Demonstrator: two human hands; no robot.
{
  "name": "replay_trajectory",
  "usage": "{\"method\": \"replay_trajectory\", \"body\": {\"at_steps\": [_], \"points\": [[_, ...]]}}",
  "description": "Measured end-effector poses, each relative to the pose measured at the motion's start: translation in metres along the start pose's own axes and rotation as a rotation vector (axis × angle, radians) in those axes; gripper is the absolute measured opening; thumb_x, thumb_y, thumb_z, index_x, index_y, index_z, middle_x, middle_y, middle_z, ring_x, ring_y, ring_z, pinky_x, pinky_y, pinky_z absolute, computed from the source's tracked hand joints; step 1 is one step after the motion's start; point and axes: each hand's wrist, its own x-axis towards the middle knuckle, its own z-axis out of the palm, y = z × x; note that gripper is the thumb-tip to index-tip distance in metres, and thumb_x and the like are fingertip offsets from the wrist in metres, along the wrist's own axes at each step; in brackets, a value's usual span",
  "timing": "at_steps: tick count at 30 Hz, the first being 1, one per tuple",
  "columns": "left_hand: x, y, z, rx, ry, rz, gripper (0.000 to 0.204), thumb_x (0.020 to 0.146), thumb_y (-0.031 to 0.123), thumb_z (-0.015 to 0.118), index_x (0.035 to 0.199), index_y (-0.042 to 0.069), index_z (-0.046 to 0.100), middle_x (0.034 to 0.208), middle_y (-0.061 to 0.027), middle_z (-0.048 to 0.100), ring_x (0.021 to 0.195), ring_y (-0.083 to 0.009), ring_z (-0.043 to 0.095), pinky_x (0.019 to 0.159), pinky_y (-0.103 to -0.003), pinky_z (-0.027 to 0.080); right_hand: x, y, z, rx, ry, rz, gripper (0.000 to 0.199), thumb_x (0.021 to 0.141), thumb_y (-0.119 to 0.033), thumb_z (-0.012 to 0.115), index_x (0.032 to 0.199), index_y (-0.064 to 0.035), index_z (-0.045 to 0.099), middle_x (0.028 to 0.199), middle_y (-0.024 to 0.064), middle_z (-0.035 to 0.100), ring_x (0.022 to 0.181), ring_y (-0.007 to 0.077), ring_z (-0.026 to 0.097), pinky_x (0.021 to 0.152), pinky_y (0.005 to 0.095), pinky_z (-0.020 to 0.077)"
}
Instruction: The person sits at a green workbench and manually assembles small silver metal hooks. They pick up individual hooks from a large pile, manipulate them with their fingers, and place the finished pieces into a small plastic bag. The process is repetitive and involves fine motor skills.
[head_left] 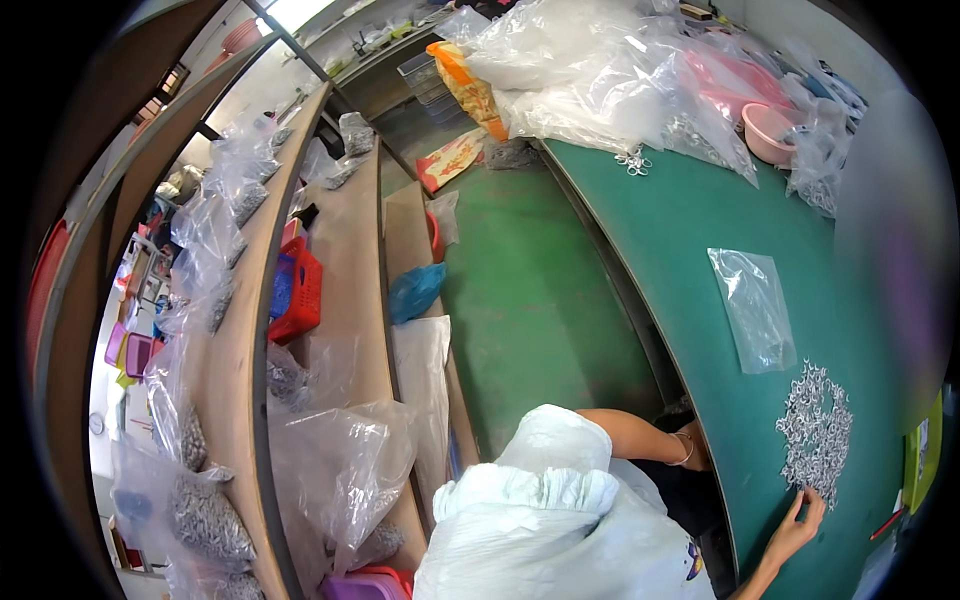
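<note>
One flat clear bag (pixel 752 315) lies near one pile of small silvery pieces (pixel 815 440), too many to count, on the green tabletop (pixel 680 250). One pink bowl (pixel 768 133) and a heap of clear bags (pixel 590 75) crowd its far end. The right hand (pixel 803 512) touches the pile's near edge; whether its grip pinches a piece, I cannot tell. The left hand (pixel 697 452) is mostly hidden at the tabletop's edge, grip unreadable.

The left hand (pixel 699 453) was mostly hidden at the green tabletop (pixel 738 430)'s edge, and the lower edge cut off the right forearm (pixel 762 577). The silvery crescent pieces (pixel 817 430) were too small to tell whether the right hand (pixel 803 517) gripped any.
</note>
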Motion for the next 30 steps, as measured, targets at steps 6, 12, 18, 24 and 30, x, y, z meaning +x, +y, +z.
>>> {"method": "replay_trajectory", "body": {"at_steps": [6,12,18,24,30], "points": [[0.023,-0.018,0.111,-0.259,0.524,-0.028,0.041,0.083,0.029,0.043,0.120,0.012,0.048,0.123,-0.0122,0.048,0.113,-0.0319,0.044,0.095,-0.042,0.034,-0.021,0.014,-0.003,-0.003,0.049,0.064,0.008,0.081,-0.003,0.057,0.084,0.0044,0.057,0.080,0.0141,0.057,0.075,0.0272,0.054,0.072,0.0360,0.0429],[-0.011,-0.004,0.068,-0.140,0.033,-0.053,0.067,0.074,0.039,0.056,0.127,0.003,0.037,0.133,-0.0202,0.033,0.124,-0.0367,0.028,0.103,-0.047,0.021,-0.013,-0.013,-0.020,-0.003,0.067,0.211,0.008,0.079,-0.001,0.056,0.084,0.0035,0.061,0.083,0.0142,0.060,0.079,0.0260,0.057,0.074,0.0318,0.0441],[-0.045,0.023,0.006,-0.025,0.078,0.162,0.063,0.073,0.026,0.065,0.126,0.003,0.040,0.126,-0.0209,0.039,0.119,-0.0402,0.032,0.100,-0.050,0.024,-0.013,0.007,-0.002,0.261,0.149,0.458,0.008,0.075,-0.001,0.062,0.083,0.0003,0.062,0.078,0.0085,0.062,0.069,0.0140,0.057,0.063,0.0253,0.0435],[-0.054,0.079,-0.062,-1.006,-0.310,0.318,0.027,0.079,0.004,0.059,0.106,-0.001,0.057,0.091,-0.0108,0.062,0.073,-0.0143,0.060,0.066,-0.024,0.048,-0.028,-0.035,-0.017,0.952,0.172,0.736,0.016,0.081,-0.004,0.060,0.096,0.0029,0.061,0.085,0.0082,0.063,0.075,0.0089,0.056,0.066,0.0203,0.0436],[-0.026,0.105,-0.091,-1.374,0.233,0.080,0.029,0.075,-0.010,0.059,0.104,-0.004,0.057,0.090,-0.0090,0.059,0.079,-0.0116,0.056,0.071,-0.024,0.047,-0.037,-0.064,-0.014,1.405,0.163,0.836,0.012,0.081,-0.003,0.059,0.093,0.0022,0.060,0.088,0.0114,0.064,0.078,0.0150,0.058,0.070,0.0251,0.0452]]}}
